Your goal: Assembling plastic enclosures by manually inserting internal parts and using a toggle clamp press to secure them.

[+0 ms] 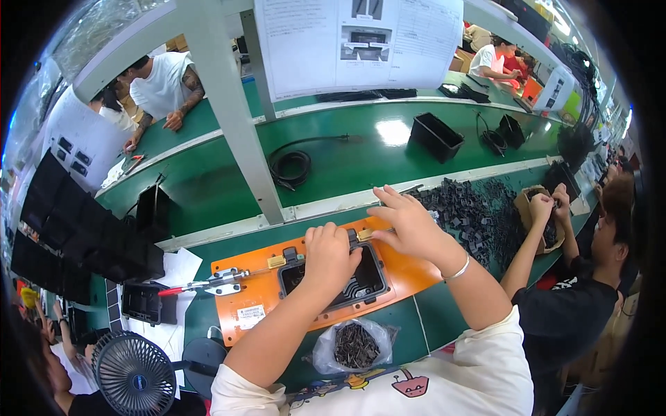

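A black plastic box [371, 272] lies with its hollow side up in an orange fixture plate [239, 286] on the bench. My left hand [330, 255] is bent over the box's far edge, fingers curled and thumb on the near side. To its right, my right hand [409, 225] has its fingers stretched apart, with the thumb by a brass-coloured block [364, 236]. A second brass-coloured block [281, 259] sits at the box's far left corner, in line with a toggle clamp [225, 279] with a red handle. Whatever lies under my right palm is hidden.
Close to my body is a plastic bag of small dark pins or screws [356, 345]. A fan [135, 374] stands at left, stacked black boxes [83, 215] beyond it. Small black parts [472, 215] are heaped at right beside a co-worker's hands [549, 206]. A metal post [232, 111] rises ahead.
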Demonstrator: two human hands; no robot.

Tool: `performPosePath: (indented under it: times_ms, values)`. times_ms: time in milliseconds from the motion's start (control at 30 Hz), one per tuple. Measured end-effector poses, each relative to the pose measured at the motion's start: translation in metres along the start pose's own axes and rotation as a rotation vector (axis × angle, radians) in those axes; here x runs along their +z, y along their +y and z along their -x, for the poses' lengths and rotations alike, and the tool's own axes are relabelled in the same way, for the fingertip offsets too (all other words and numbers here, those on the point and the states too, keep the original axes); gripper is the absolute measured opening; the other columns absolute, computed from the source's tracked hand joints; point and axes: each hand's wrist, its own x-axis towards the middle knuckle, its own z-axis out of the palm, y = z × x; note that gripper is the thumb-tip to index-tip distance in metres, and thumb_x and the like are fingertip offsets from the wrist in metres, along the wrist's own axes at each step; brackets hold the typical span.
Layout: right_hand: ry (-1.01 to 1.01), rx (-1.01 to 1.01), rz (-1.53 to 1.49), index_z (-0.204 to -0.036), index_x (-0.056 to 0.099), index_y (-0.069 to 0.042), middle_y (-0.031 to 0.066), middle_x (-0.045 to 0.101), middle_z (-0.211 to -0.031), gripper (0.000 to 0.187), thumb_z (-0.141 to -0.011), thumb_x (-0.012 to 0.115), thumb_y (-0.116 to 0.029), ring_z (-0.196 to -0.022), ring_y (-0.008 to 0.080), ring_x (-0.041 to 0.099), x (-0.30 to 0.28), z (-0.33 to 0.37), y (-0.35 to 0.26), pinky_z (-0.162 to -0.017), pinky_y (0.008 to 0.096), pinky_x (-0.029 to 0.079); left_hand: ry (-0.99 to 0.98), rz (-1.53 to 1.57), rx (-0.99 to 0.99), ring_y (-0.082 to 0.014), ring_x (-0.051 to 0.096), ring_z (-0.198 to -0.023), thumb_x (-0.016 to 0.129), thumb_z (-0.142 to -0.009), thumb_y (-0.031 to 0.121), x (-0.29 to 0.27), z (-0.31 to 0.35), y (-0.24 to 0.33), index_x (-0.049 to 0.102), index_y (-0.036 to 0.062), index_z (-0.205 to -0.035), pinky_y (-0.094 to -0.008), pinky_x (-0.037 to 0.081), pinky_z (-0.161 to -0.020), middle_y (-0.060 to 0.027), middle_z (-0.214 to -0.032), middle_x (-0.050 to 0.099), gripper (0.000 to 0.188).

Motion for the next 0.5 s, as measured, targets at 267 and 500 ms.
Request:
performPosePath:
  times_ms: [267,500]
  values:
    - [0.582,0.469,-0.476,-0.115,0.06,-0.002,0.01,0.065,-0.109,0.027,-0.089,0.053,-0.001,-0.098,0.0174,0.061,-0.042,0.015,0.051,-0.084,0.0273,0.048,0.034,0.002,-0.001,-0.0326,0.053,-0.086,0.078,-0.064,0.016,0.001,0.001,-0.002,0.06,0.001,-0.08,-0.0432,0.038,-0.085,-0.0133,-0.084,0.054,0.029]
    - [1.007,0.738,-0.096,-0.115,0.058,0.0,0.0071,0.06,-0.106,0.03,-0.088,0.063,-0.012,-0.09,0.014,0.055,-0.04,0.08,0.129,-0.078,0.0261,0.046,0.024,-0.033,0.003,-0.0314,0.053,-0.086,0.078,-0.064,0.022,0.004,0.001,0.001,0.061,0.0013,-0.081,-0.0419,0.037,-0.085,-0.0132,-0.085,0.055,0.032]
